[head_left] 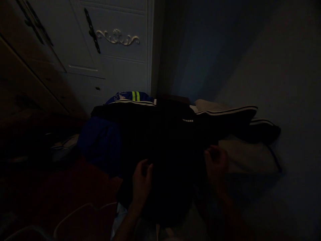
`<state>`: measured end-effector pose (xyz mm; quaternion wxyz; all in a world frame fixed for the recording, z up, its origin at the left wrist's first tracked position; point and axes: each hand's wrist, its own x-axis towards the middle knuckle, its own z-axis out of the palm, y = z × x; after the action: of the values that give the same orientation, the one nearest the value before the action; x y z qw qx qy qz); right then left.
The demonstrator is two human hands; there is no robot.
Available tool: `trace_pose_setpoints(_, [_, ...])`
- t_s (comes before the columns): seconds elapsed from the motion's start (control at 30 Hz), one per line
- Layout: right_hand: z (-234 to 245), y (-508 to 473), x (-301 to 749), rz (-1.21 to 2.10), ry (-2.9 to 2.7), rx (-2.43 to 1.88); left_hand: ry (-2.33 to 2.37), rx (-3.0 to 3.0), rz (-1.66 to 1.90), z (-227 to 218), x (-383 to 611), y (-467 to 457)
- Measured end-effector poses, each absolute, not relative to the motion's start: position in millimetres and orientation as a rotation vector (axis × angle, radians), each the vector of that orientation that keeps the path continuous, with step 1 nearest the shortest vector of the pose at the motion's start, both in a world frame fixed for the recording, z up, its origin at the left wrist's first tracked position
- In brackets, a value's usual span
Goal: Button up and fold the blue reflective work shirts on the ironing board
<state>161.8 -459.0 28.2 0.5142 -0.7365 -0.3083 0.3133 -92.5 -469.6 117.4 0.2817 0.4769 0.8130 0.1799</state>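
Observation:
A black jacket [170,144] with pale stripes along its sleeves and small white lettering on the chest lies spread out, front up, over a heap of cloth. My left hand [141,180] is over its lower left part, fingers bent, with a gap between thumb and forefinger. By the right side edge of the jacket is my right hand [217,162], its fingers curled and the thumb apart from them. No cloth shows between the fingers of either hand. In the dim light I cannot tell whether they touch the jacket.
Blue clothing [99,142] sticks out at the left, and a blue piece with yellow-green bands [135,96] behind. Beige cloth [247,155] lies under the right sleeve. A white cabinet [120,70] stands behind, a wall [288,83] at right. A pale cord [72,212] crosses the red surface.

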Motion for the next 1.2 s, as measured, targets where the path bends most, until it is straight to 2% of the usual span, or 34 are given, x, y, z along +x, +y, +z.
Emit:
trace_pose_setpoints(0.13, [-3, -535, 163, 0.861, -0.342, -1.999, 2.433, 1.710, 0.394, 135, -136, -464])
trace_pose_setpoints(0.2, [-19, -559, 165, 0.992, -0.280, -2.090, 2.530, 1.742, 0.283, 140, -160, -460])
trace_pose_setpoints(0.37, [-54, -583, 173, 1.488, -0.306, -2.031, 2.390, 1.200, 0.113, 139, -197, -461])
trace_pose_setpoints(0.47, [-64, -581, 166, 1.637, -0.310, -1.954, 2.239, 1.043, 0.120, 137, -203, -465])
trace_pose_setpoints(0.67, [-53, -579, 155, 1.712, -0.378, -2.072, 2.181, 0.952, 0.306, 153, -204, -464])
trace_pose_setpoints(0.77, [-41, -587, 186, 1.732, -0.437, -2.167, 2.218, 0.916, 0.404, 168, -207, -463])
trace_pose_setpoints(0.97, [-12, -595, 265, 1.573, -0.390, -2.253, 2.238, 0.826, 0.608, 193, -208, -468])
trace_pose_setpoints(1.2, [1, -606, 267, 1.721, -0.182, -2.106, 2.232, 0.567, 0.505, 198, -215, -468])
